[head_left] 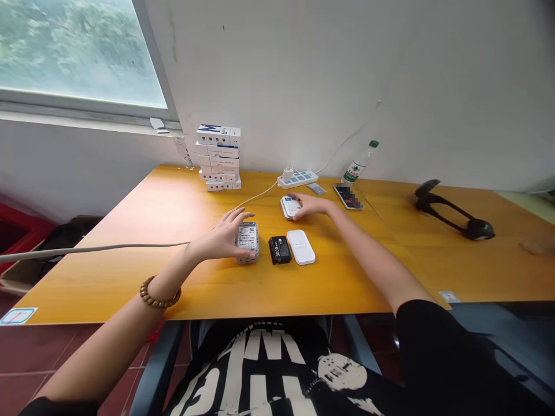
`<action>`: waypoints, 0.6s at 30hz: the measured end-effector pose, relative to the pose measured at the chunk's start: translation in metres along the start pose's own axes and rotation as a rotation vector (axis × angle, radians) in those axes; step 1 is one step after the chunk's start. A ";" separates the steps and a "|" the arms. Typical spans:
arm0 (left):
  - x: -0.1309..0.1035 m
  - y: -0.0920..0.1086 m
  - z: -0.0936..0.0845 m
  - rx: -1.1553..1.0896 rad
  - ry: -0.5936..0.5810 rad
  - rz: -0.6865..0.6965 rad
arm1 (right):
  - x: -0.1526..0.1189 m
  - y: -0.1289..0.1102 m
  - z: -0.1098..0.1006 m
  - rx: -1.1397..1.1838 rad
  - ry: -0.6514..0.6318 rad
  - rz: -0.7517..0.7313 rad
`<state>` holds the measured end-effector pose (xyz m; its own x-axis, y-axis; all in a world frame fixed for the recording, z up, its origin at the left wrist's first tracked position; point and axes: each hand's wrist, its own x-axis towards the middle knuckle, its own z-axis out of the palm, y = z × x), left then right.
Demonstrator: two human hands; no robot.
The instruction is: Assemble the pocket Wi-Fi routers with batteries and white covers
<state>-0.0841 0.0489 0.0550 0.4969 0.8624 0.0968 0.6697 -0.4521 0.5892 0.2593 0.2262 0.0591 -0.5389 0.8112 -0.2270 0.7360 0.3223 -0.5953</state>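
My left hand (pixel 223 236), with a beaded bracelet on its wrist, arches around a device with a printed label (pixel 248 236). Its fingers are spread, with the thumb over the near edge and the index finger beyond the far edge. My right hand (pixel 311 204) pinches a small stack of white cards (pixel 288 208) on the table, thumb on the near side and fingers on the far side. Between the hands and closer to me lie a black battery (pixel 280 250) marked 3000mAh and a flat white cover (pixel 300 247), side by side.
A stack of white boxes (pixel 219 157) stands by the wall. Nearby are a power strip (pixel 298 179) with a plugged-in charger, a phone (pixel 347 196), a tilted water bottle (pixel 359 163) and a black stand-like object (pixel 455 214). A cable (pixel 130 247) crosses the table's left side.
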 end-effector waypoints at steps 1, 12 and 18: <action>0.002 -0.004 0.000 0.000 -0.037 -0.004 | 0.003 0.003 0.000 0.006 -0.012 0.004; -0.001 -0.017 0.004 -0.063 -0.072 0.078 | 0.016 0.014 0.000 0.016 -0.055 -0.026; -0.006 -0.002 0.003 -0.071 0.015 0.084 | 0.009 0.004 -0.005 -0.015 -0.045 -0.023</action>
<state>-0.0870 0.0439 0.0511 0.5407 0.8258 0.1600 0.5849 -0.5058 0.6341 0.2594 0.2378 0.0585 -0.5733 0.7811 -0.2476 0.7289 0.3480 -0.5896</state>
